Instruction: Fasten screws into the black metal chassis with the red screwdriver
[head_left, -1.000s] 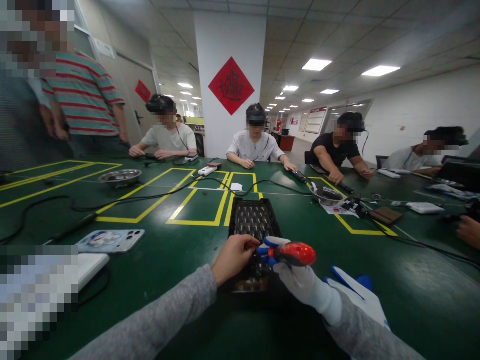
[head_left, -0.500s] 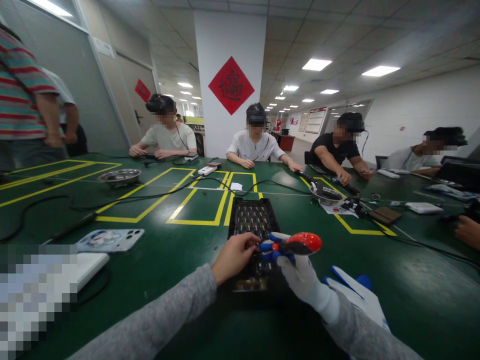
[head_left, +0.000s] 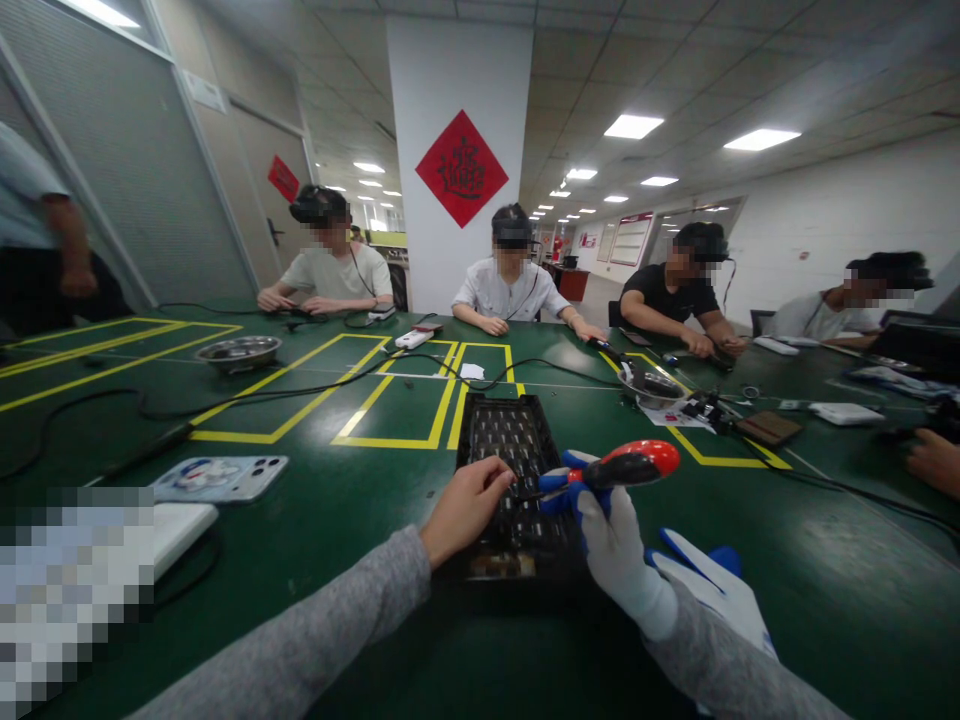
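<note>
In my right hand (head_left: 613, 545), which wears a white glove with blue fingertips, is a screwdriver (head_left: 636, 464) with a red and black handle. The handle tilts up to the right and the thin shaft points left. My bare left hand (head_left: 465, 508) is closed in a pinch close to the shaft's tip; whatever lies between its fingertips is too small to make out. Both hands are over a black case (head_left: 551, 425) with rows of small metal bits. Part of the case is hidden behind the hands.
A spare white and blue glove (head_left: 720, 590) lies right of my right forearm. On the left are a phone (head_left: 221, 478) and a white box-like object (head_left: 184, 530). Cables cross the green table. Metal bowls (head_left: 238, 352) stand further back; several people sit opposite.
My right hand and the screwdriver have moved right, away from my left fingertips, and the handle has tilted up. My left hand has barely moved. At far left, a person in stripes has left view.
</note>
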